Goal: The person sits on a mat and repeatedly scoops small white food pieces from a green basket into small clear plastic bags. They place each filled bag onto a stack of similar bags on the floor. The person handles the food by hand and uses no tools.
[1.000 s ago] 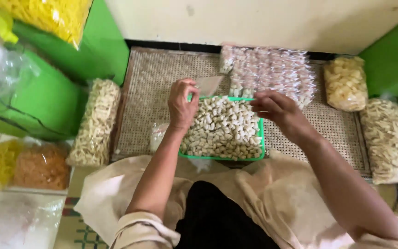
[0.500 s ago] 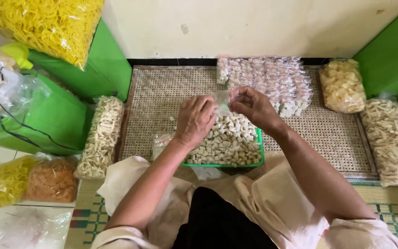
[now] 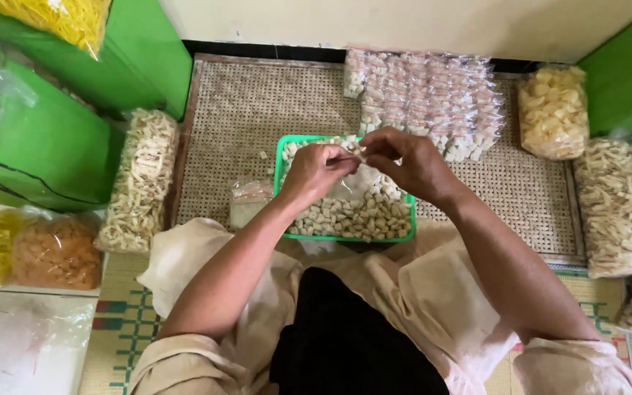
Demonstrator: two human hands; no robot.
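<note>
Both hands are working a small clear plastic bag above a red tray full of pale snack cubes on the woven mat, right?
Not quite: the head view shows the plastic tray is green, not red. The left hand and right hand do hold a small clear plastic bag above the pale snack cubes on the woven mat.

One green tray point(image 3: 281, 157) of pale snack cubes sits under the hands. Right of the grip lie three large snack bags point(image 3: 616, 205); left, one long bag point(image 3: 140, 179).

Green tray point(image 3: 281, 155) — pale beige snack pieces point(image 3: 345, 217); tan woven mat point(image 3: 257, 110); orange crackers bag point(image 3: 56, 252) — green walls point(image 3: 148, 51).
</note>
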